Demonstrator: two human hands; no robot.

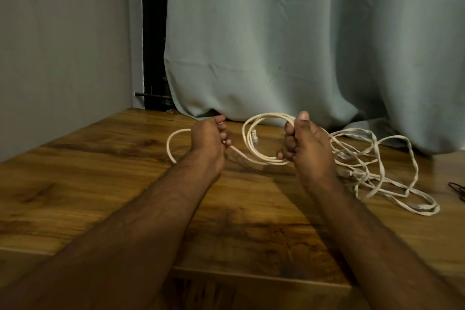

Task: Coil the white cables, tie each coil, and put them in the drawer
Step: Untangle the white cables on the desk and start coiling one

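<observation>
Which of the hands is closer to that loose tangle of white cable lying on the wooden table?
Right. The right hand sits just beside the loose tangle of white cable; the left hand is farther away.

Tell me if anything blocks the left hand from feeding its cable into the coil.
Nothing visible does. The left hand grips the white cable, the right hand holds the coil, and only bare table lies between.
</observation>
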